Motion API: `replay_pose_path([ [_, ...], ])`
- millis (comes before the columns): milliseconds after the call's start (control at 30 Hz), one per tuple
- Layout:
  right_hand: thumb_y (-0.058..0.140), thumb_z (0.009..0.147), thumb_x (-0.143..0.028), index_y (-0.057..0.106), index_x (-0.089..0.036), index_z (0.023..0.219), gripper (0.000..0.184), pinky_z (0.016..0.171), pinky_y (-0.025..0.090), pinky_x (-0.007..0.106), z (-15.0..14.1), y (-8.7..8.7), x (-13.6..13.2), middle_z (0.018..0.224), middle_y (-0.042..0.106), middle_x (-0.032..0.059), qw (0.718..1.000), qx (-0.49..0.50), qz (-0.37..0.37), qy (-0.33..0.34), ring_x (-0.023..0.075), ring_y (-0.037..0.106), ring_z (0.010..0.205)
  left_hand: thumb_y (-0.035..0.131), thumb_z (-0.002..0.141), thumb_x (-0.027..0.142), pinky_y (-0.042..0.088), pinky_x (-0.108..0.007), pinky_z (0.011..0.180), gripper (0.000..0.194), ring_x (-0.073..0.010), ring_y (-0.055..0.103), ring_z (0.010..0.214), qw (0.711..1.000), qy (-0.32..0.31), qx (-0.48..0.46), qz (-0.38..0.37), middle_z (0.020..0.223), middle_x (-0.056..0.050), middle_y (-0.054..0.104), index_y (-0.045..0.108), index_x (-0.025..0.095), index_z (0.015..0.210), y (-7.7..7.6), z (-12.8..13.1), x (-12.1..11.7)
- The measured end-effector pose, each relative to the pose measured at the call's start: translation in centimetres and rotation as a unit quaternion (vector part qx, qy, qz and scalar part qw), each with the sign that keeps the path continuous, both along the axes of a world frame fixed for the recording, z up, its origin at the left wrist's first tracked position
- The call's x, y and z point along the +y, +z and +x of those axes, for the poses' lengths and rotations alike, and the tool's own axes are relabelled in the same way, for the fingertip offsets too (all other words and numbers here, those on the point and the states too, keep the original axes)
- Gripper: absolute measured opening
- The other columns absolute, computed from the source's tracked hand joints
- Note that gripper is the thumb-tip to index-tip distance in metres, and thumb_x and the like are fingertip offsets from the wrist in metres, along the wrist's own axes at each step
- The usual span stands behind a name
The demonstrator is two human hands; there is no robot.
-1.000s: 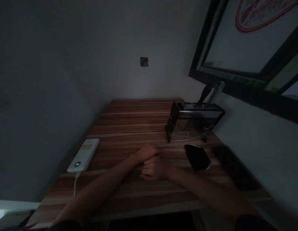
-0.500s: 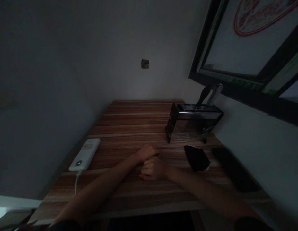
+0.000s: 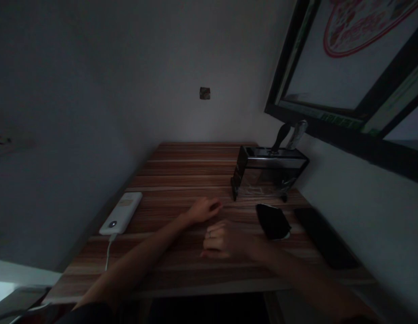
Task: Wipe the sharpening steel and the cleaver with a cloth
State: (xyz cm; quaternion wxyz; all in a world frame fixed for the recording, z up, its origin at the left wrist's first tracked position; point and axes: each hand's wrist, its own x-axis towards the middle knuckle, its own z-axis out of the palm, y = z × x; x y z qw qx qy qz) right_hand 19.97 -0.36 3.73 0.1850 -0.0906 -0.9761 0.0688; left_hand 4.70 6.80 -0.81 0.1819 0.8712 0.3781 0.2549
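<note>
My left hand (image 3: 202,209) rests at the middle of the wood-patterned table (image 3: 195,173), with its thumb and fingers slightly apart and nothing between them. Just nearer to me is my right hand (image 3: 221,239), its fingers curled in and a ring on one of them; no object shows in it. A gap lies between the hands. To the right of my right hand lies a flat black piece (image 3: 273,221) with a white edge, perhaps cloth. Beyond it stands a dark, shiny knife-block-like holder (image 3: 270,173) with a black handle (image 3: 281,136) and a plastic-wrapped handle (image 3: 297,134) sticking up.
A white power bank (image 3: 123,212) with a white cable (image 3: 108,253) lies at the left edge. Along the right edge is a flat black slab (image 3: 325,237). Walls border the table left, right and behind; a framed picture (image 3: 344,58) hangs on the right. The light is dim.
My hands were together, the right over the left, and have come apart. The right has moved slightly right and towards me; the left has loosened its fingers. The view has shifted a little.
</note>
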Motion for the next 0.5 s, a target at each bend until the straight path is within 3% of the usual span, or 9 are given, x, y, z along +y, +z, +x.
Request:
replay_pose_path([
  [133, 0.042, 0.092, -0.041, 0.062, -0.019, 0.070, 0.037, 0.057, 0.039, 0.025, 6.0, 3.7, 1.2, 0.063, 0.061, 0.0017, 0.981, 0.096, -0.098, -0.140, 0.0139, 0.056, 0.060, 0.045, 0.088, 0.033, 0.043, -0.022, 0.065, 0.019, -0.0128, 0.058, 0.069, 0.994, 0.015, -0.108, -0.032, 0.077, 0.000, 0.063, 0.058, 0.019, 0.094, 1.0, 0.4, 1.0],
  [233, 0.046, 0.088, -0.045, 0.059, -0.020, 0.064, 0.037, 0.054, 0.041, 0.025, 12.0, 5.2, 2.6, 0.059, 0.059, 0.0008, 0.928, 0.221, -0.112, -0.278, 0.0145, 0.056, 0.056, 0.047, 0.087, 0.033, 0.045, -0.025, 0.072, 0.019, -0.0141, 0.058, 0.078, 0.980, 0.027, -0.191, -0.049, 0.085, -0.002, 0.061, 0.055, 0.019, 0.096, 1.7, 1.1, 2.0],
  [333, 0.053, 0.083, -0.045, 0.058, -0.022, 0.064, 0.030, 0.057, 0.045, 0.026, 17.7, 5.0, 4.4, 0.058, 0.057, -0.0011, 0.824, 0.360, -0.099, -0.426, 0.0149, 0.056, 0.056, 0.050, 0.085, 0.033, 0.046, -0.028, 0.078, 0.020, -0.0154, 0.058, 0.086, 0.962, 0.038, -0.264, -0.066, 0.092, -0.005, 0.060, 0.053, 0.018, 0.098, 2.1, 2.1, 3.2],
  [400, 0.063, 0.075, -0.042, 0.059, -0.025, 0.073, 0.018, 0.062, 0.047, 0.028, 20.7, 4.1, 5.7, 0.066, 0.058, -0.0020, 0.761, 0.449, -0.091, -0.460, 0.0160, 0.057, 0.063, 0.054, 0.082, 0.035, 0.046, -0.030, 0.082, 0.025, -0.0168, 0.057, 0.091, 0.949, 0.039, -0.303, -0.079, 0.097, -0.006, 0.059, 0.052, 0.018, 0.101, 2.2, 2.8, 4.1],
  [433, 0.068, 0.071, -0.040, 0.060, -0.027, 0.080, 0.018, 0.065, 0.049, 0.029, 21.9, 3.5, 6.4, 0.075, 0.059, -0.0017, 0.740, 0.479, -0.094, -0.462, 0.0174, 0.058, 0.071, 0.056, 0.081, 0.035, 0.046, -0.031, 0.084, 0.029, -0.0178, 0.056, 0.095, 0.943, 0.038, -0.320, -0.085, 0.101, -0.007, 0.058, 0.051, 0.018, 0.103, 2.3, 3.2, 4.5],
  [500, 0.072, 0.066, -0.037, 0.058, -0.030, 0.095, 0.033, 0.075, 0.051, 0.035, 23.7, 2.4, 7.9, 0.090, 0.060, -0.0003, 0.727, 0.501, -0.107, -0.457, 0.0216, 0.059, 0.090, 0.060, 0.078, 0.037, 0.044, -0.034, 0.089, 0.039, -0.0202, 0.053, 0.105, 0.931, 0.038, -0.348, -0.099, 0.110, -0.010, 0.056, 0.048, 0.017, 0.109, 2.7, 4.1, 5.4],
])
